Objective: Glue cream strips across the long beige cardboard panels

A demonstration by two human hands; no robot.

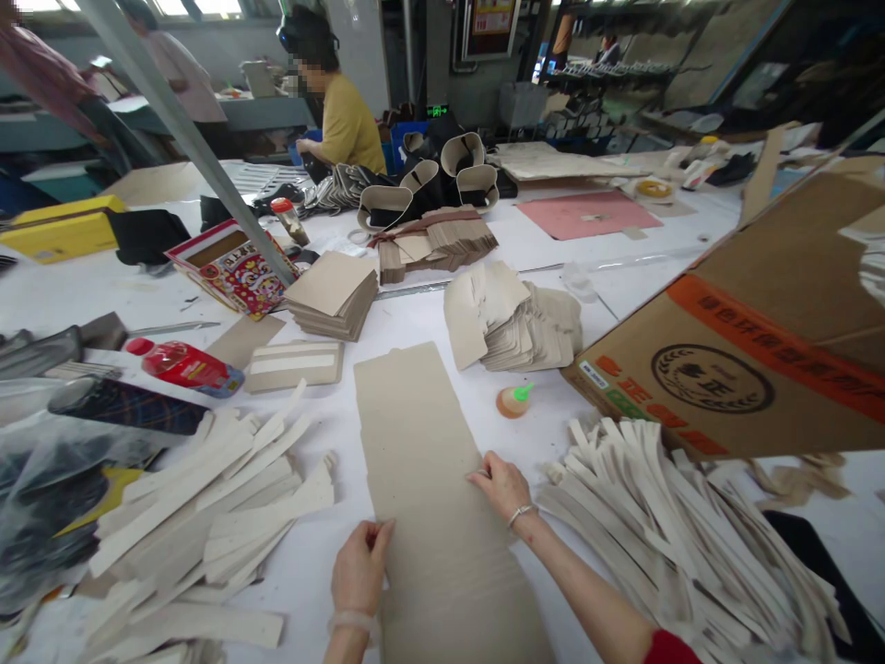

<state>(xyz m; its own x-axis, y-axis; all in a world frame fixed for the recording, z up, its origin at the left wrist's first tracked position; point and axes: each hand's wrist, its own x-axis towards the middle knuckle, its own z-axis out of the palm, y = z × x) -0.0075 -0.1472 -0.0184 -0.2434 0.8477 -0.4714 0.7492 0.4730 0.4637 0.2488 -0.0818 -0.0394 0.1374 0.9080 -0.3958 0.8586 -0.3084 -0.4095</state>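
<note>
A long stack or row of overlapping grey-brown cardboard sheets [421, 433] runs up the middle of the white table. At its left edge my left hand [359, 567] is closed, thumb and fingers pinched at the cardboard. My right hand [503, 487], a bracelet on its wrist, pinches the right edge a little farther up. Loose cardboard strips [235, 503] lie left of my left hand. Another heap of pale strips [664, 535] spreads to the right of my right arm. Beyond the right hand stands a small glue bottle with a green tip [513, 400].
Stacked cardboard pieces [515, 318] and a squarer stack [333, 295] lie farther back. A large carton [761, 341] leans in at right. On the left are a red bottle [183, 364] and a slanting metal pole [186, 138]. A person in yellow [351, 120] sits beyond the table.
</note>
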